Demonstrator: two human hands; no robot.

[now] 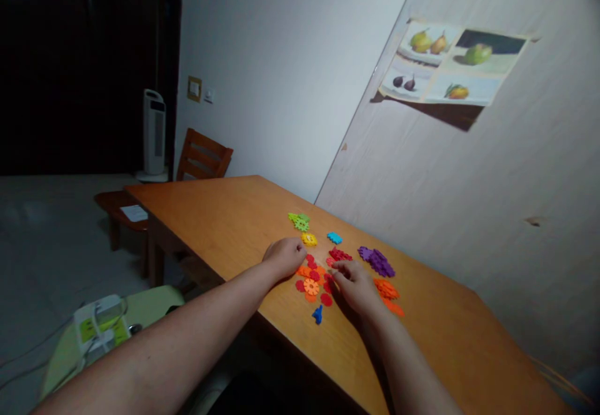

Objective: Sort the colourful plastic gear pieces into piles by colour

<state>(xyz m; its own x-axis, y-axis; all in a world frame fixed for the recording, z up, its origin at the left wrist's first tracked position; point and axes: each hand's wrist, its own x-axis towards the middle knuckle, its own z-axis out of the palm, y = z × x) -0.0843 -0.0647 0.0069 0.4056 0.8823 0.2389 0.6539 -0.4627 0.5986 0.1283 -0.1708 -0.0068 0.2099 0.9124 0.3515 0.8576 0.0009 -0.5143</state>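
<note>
My left hand (285, 257) is closed beside a loose spread of red and orange notched plastic discs; anything in its curled fingers is hidden. Across the spread, my right hand (355, 282) has its thumb and fingers bent together, close to a red disc (326, 300); what they pinch is too small to tell. An orange disc (311, 286) lies between the hands. Just beyond are a red pile (340, 254) and yellow discs (309, 239). A dark blue piece (317, 314) sits nearer me.
Green discs (300, 222), light blue discs (334, 238), a purple pile (379, 262) and an orange pile (387, 289) rest on the wooden table (210, 215). The wall borders its far side. A chair (204, 155) stands behind; a green stool (154, 299) holds a power strip.
</note>
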